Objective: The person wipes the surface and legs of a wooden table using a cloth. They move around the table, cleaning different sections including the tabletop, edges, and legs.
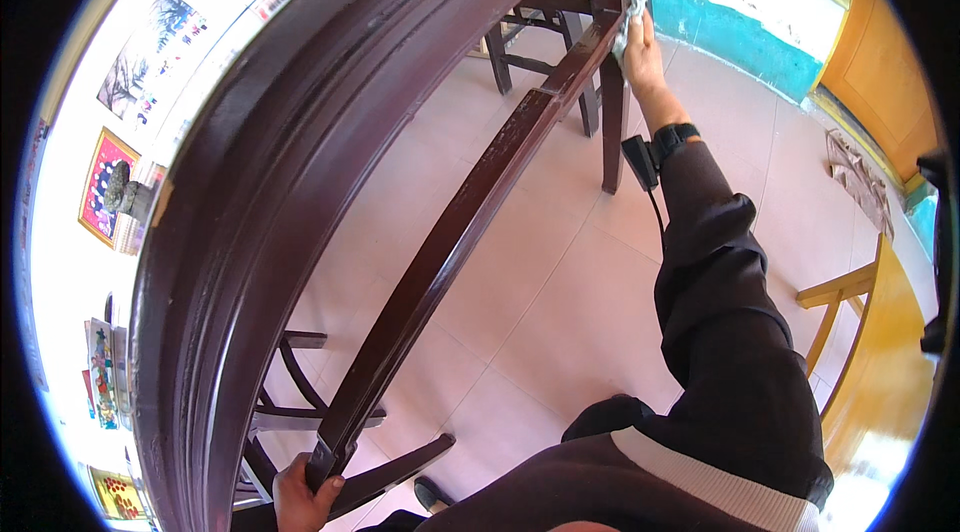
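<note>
A dark brown wooden table with a moulded edge (225, 232) slants across the left half of the view, and a long lower rail (450, 247) runs alongside it. At the rail's near end, my left hand (304, 494) grips the wood, fingers behind and thumb in front. My right hand (643, 59) reaches out to the far corner. It presses a crumpled pale cloth (621, 44) against the joint where the rail meets the table leg (613, 134). The palm side of the cloth is hidden.
Dark wooden chairs (551, 66) stand beyond and under the table. At right are a yellow wooden chair (885, 329), a rumpled cloth (855, 172) on the tiled floor (562, 292) and an orange door (885, 74). A framed picture (96, 190) and photographs lie past the table edge.
</note>
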The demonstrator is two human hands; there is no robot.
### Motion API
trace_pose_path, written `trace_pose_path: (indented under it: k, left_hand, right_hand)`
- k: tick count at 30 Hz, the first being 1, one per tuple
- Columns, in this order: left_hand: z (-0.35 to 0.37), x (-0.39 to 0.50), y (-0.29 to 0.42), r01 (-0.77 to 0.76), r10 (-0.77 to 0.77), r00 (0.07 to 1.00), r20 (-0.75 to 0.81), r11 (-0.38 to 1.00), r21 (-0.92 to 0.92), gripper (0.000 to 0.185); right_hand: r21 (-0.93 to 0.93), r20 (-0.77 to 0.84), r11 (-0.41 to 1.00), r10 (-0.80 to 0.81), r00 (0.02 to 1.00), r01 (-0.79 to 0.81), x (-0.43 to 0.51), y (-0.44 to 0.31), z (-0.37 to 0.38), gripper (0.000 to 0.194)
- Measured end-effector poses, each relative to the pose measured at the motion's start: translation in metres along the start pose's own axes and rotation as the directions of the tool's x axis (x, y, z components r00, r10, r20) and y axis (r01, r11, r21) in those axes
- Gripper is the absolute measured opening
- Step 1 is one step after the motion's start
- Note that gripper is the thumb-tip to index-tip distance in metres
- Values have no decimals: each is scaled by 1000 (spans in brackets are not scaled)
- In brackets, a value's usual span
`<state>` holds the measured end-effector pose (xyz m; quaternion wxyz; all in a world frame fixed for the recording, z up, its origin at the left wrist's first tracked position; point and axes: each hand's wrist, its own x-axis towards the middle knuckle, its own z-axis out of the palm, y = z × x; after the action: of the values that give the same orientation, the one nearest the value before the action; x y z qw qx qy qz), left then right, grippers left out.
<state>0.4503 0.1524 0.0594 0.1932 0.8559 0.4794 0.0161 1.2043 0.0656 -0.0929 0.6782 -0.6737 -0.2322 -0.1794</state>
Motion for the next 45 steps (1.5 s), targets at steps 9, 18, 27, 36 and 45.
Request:
trace_pose_path:
  k: [9,18,27,36,45]
  left_hand:
    - [6,0,-4,86,-85,996,11,990,-112,50]
    - [5,-3,-11,49,-48,999,14,995,-91,42]
    - [7,-1,-15,68,-66,998,16,993,-97,52]
    - [6,0,-17,60,-59,998,27,996,-61,56]
    - [8,-4,-25,78,-79,997,2,990,-113,54]
  right_hand:
    - [-114,-111,789,594,797,-604,-95,118,10,50]
    - [-29,-166,975,215,963,-222,-67,11,10,46]
    - [-330,-38,942,55,998,-65,-76,46,-1,80]
    - [-525,225,847,44,973,83,-31,23,-30,77]
    - [-18,147,999,-24,989,27,-45,54,-7,81]
